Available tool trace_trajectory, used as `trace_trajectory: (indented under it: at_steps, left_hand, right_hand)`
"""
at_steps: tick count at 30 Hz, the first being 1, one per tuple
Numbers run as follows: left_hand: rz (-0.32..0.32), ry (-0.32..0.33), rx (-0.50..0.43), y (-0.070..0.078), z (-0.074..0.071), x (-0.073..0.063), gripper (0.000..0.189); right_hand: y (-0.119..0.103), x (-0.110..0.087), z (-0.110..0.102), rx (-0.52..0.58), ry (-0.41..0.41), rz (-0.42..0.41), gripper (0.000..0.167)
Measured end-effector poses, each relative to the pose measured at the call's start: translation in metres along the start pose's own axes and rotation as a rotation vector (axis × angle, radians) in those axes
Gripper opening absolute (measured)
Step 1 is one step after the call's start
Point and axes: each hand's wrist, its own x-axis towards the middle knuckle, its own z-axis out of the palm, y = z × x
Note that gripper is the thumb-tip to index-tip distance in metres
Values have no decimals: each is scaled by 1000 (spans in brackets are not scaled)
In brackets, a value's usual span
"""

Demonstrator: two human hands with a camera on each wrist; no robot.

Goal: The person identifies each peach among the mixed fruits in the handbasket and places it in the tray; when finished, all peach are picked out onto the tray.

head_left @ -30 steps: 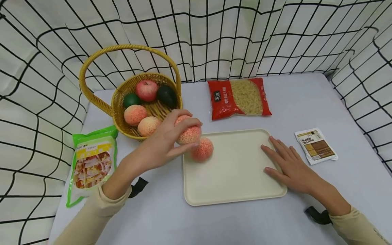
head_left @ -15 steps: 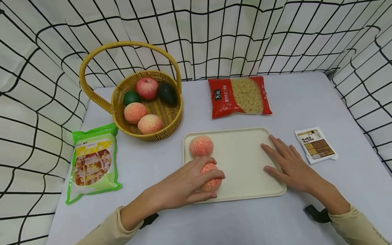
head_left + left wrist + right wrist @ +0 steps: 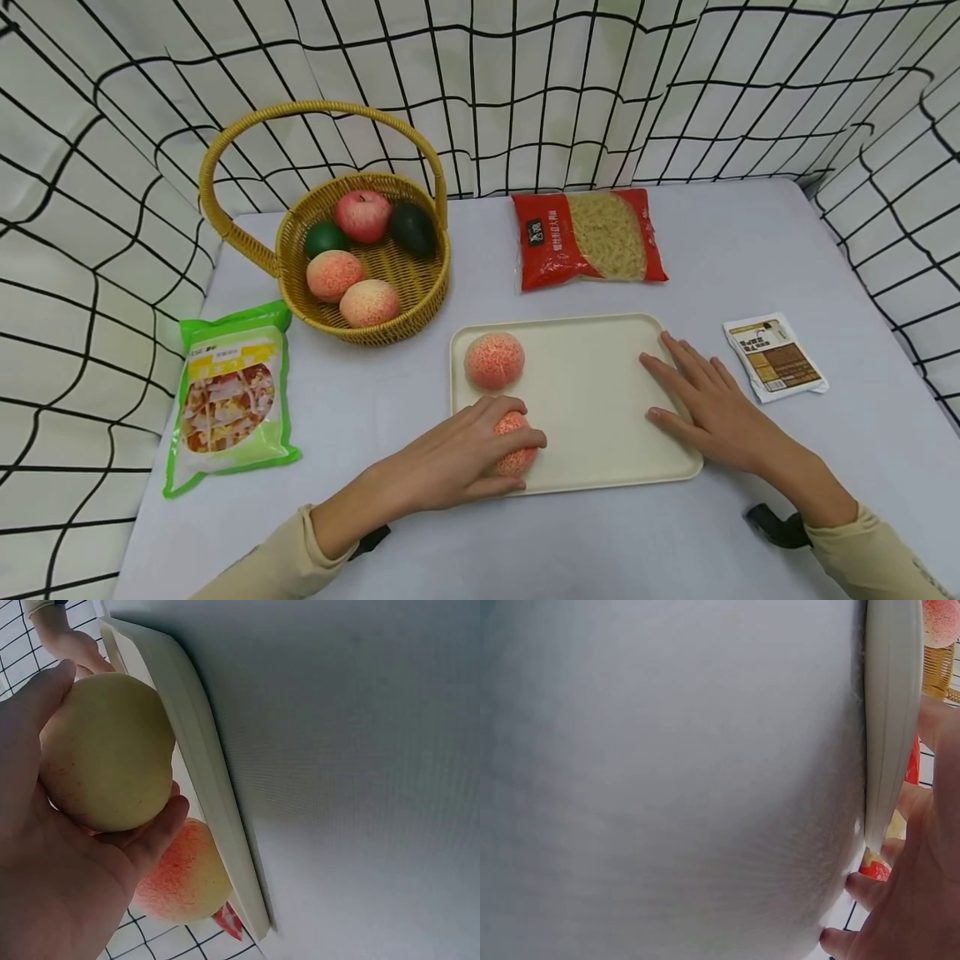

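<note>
My left hand (image 3: 468, 454) curls its fingers and thumb round a peach (image 3: 109, 754) at the near left corner of the cream tray (image 3: 600, 417). Seen from the left wrist, the peach's yellow side faces the camera, close by the tray's rim. A second peach (image 3: 494, 361), speckled red, lies on the tray's far left corner. My right hand (image 3: 708, 408) rests with fingers spread on the tray's right edge. Behind the tray's left end stands a wicker basket (image 3: 408, 325) holding two peaches (image 3: 335, 276), a red apple (image 3: 363, 216) and two dark green fruits (image 3: 412, 230).
A red bag of pasta (image 3: 592, 237) lies behind the tray. On the left is a green food packet (image 3: 228, 400); a small white and brown packet (image 3: 776, 357) lies right of my right hand. Black netting (image 3: 510, 100) over white walls encloses the table's back and sides.
My left hand has carried the peach from beside the basket down to the tray's near left corner and still holds it. My right hand has stayed in place.
</note>
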Motion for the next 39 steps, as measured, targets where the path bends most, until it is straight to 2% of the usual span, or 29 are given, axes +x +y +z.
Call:
trace_trajectory:
  at_steps: [4,13,29,34,39]
  left_hand:
    - [1,-10,12,1,-2,-1,46]
    - [51,31,86,4,-4,3,64]
    - [114,78,131,6,-6,7,62]
    - [97,87,92,5,-21,9,61]
    - [62,111,34,-6,-52,12,63]
  right_hand:
    - [0,0,0,0,0,0,77]
    - [0,0,1,-2,5,-5,77]
    - [0,0,1,-5,-8,8,77]
    - [-1,0,1,-9,-5,6,77]
    - [0,0,1,-16,2,1,77]
